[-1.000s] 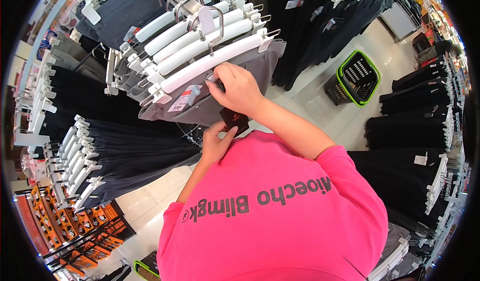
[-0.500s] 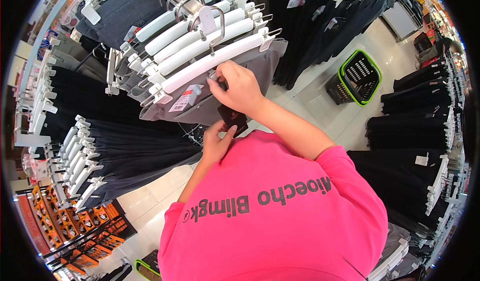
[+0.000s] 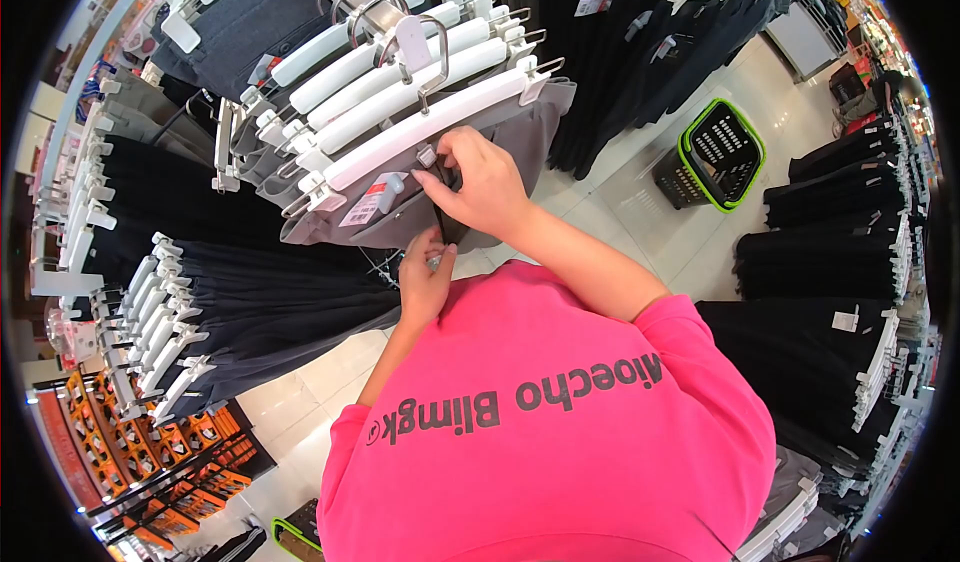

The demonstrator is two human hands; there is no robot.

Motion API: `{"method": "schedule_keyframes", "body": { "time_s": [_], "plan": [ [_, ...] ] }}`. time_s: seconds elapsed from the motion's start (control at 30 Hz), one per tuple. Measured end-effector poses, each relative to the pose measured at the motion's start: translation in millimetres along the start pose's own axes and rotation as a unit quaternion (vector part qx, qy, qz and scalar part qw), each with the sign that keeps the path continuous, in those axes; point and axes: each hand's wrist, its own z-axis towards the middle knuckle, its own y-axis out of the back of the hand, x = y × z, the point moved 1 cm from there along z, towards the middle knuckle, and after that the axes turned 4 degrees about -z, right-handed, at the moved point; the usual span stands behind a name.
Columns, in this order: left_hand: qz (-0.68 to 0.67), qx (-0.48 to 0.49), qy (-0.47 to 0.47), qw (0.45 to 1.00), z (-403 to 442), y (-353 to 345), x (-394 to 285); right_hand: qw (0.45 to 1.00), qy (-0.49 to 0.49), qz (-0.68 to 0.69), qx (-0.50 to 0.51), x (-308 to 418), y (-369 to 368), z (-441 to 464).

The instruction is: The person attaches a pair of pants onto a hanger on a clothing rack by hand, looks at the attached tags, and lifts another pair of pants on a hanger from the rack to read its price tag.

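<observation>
Grey trousers (image 3: 400, 207) hang in front of me from a white clip hanger (image 3: 430, 132). A white and red price label (image 3: 368, 202) with a grey security tag (image 3: 392, 184) is on their waistband. My right hand (image 3: 482, 184) is closed at the waistband, thumb and curled fingers around a dark part of the trousers that its fingers partly hide. Just below, my left hand (image 3: 425, 274) pinches the lower edge of a dark hang tag (image 3: 452, 232), now seen nearly edge-on. A small metal clasp (image 3: 426, 155) shows beside my right fingertips.
More white hangers (image 3: 345, 72) crowd the metal rail behind. Dark pleated garments (image 3: 270, 292) hang at left, black trousers (image 3: 610, 72) at upper right. A black basket with a green rim (image 3: 690, 177) stands on the tiled floor (image 3: 620, 222). Orange packs (image 3: 130, 442) fill a lower-left rack.
The dark hang tag has turned from showing its face to nearly edge-on. My left hand has moved slightly up and left, while my right hand has shifted slightly at the waistband.
</observation>
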Motion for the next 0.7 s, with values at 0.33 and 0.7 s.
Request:
{"method": "schedule_keyframes", "body": {
  "time_s": [0.33, 0.7],
  "plan": [
    [0.183, -0.035, -0.118, 0.975, 6.9, 8.0, -31.7, 0.993, 0.001, -0.105, 0.044, -0.4, 5.7, 3.9],
    [0.252, -0.072, -0.179, 0.948, 14.7, 7.1, -57.8, 0.985, 0.046, -0.159, 0.049, 5.2, 6.9, 16.7]
  ]
}}
